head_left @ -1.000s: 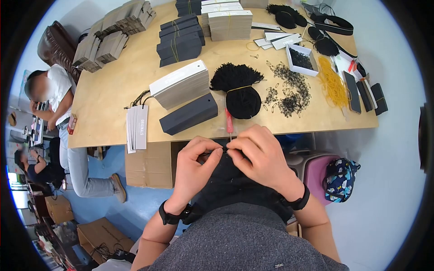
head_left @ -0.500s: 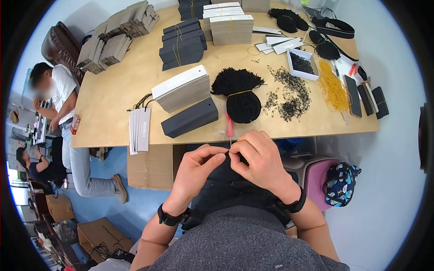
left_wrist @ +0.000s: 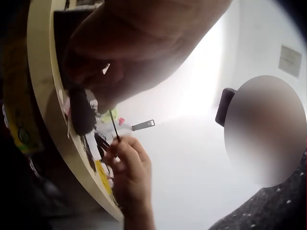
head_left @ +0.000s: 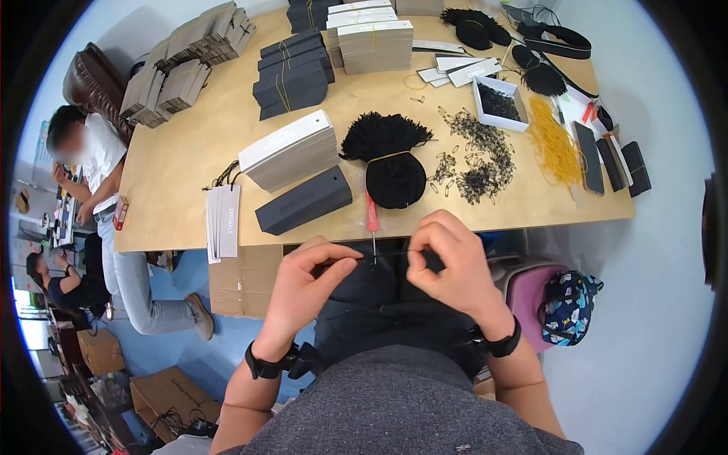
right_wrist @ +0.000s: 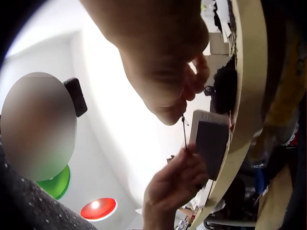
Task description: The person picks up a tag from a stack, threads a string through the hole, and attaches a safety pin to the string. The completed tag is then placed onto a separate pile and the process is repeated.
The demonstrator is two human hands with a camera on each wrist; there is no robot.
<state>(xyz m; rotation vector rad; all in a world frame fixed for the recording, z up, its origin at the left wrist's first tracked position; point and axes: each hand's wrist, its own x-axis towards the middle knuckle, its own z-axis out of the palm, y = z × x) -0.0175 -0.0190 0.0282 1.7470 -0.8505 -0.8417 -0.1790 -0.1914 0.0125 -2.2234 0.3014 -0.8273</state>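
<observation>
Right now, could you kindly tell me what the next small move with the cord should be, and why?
I'd probably move the cord towards the nearer white stack: the left hand and right hand pinch it, stretched between them; the stack shows a hole at one end; and the corded tags beside it seem a model.

On my feed: left hand (head_left: 305, 279) and right hand (head_left: 458, 265) face each other, apart, each pinching between thumb and forefinger. I note both bare forearms (head_left: 533, 371) angling inward toward the front.
</observation>
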